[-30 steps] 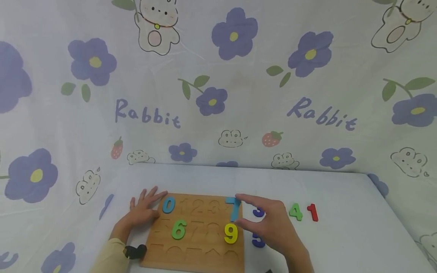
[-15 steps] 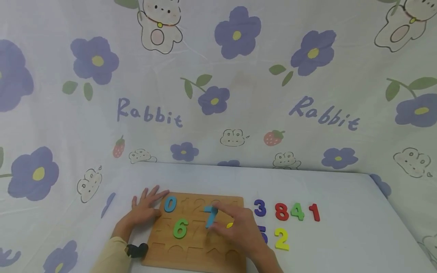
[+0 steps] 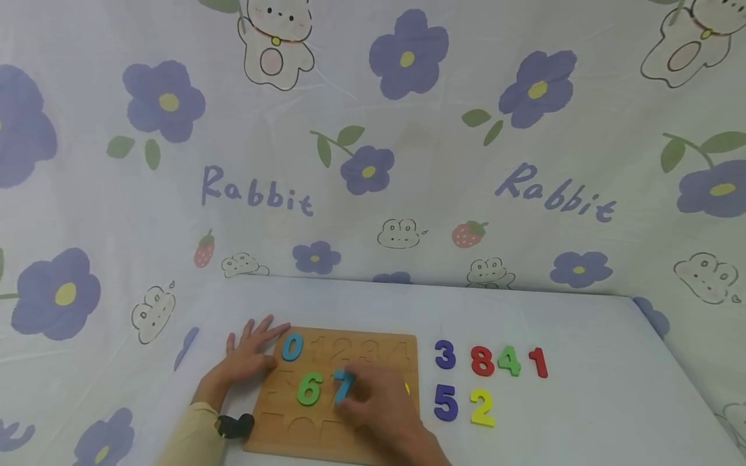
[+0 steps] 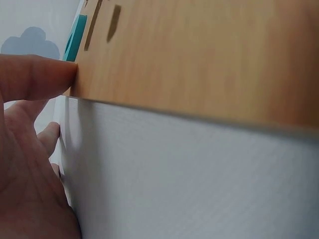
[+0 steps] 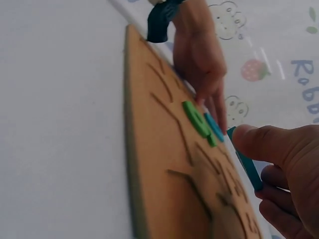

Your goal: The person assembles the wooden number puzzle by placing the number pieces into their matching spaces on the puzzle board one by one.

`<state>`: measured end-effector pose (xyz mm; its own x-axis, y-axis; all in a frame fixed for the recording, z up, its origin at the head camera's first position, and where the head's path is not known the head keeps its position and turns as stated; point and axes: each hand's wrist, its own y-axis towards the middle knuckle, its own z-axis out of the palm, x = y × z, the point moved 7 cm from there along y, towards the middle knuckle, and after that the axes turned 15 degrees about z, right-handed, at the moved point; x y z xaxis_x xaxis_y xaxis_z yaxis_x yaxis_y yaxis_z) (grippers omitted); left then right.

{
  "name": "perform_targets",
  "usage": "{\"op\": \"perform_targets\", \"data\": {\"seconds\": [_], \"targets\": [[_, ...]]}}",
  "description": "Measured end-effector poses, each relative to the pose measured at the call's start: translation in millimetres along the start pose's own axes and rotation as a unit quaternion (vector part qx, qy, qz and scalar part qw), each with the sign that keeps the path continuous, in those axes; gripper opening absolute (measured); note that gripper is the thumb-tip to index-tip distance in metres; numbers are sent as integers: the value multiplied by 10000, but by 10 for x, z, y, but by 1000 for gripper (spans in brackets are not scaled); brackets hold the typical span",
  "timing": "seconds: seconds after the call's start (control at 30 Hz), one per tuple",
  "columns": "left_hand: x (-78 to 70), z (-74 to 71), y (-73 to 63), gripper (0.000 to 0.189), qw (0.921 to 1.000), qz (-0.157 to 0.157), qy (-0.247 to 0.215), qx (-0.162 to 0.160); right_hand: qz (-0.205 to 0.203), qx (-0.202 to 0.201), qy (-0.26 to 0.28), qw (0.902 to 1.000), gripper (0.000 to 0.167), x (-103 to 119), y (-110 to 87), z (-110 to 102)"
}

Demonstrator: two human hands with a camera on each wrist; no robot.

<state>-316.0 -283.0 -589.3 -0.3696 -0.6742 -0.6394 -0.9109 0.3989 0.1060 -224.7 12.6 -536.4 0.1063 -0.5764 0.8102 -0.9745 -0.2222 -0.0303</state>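
A right hand pinches a blue 7 between thumb and fingers over a wooden board, just beside a green 6, as the left hand, fingers spread, touches the board's left edge; a purple 5 lies on the table.
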Motion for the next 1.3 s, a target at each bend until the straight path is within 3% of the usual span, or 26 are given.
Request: {"op": "perform_targets", "data": {"seconds": [0.17,0.37,0.57,0.73,0.9,1.03,1.2,1.3], "targets": [[-90,-24,-8,82,9998,-164,-12,134,403,162,-242,9988,45,-109,36,163],[-262,-78,-27,82,9989,-330,82,332,364,-16,-714,9968,45,-46,33,243],[-208,-55,-31,82,9990,-295,1,321,379,-131,-1117,9929,47,24,26,272],[-180,-64,-44,80,9999,-37,-156,53,303,-143,-1352,9903,46,70,15,287],[-179,-65,-47,80,9999,-54,-111,107,234,-130,-1327,9908,45,100,10,269],[-202,-74,-55,81,9994,-211,-64,270,426,-20,-1082,9932,51,56,-8,234],[-152,-53,-47,80,9999,-109,29,115,507,228,-728,9958,55,10,-63,103],[-133,-51,-47,80,10000,-15,-85,0,452,588,-564,9957,57,17,-123,-25]]}}
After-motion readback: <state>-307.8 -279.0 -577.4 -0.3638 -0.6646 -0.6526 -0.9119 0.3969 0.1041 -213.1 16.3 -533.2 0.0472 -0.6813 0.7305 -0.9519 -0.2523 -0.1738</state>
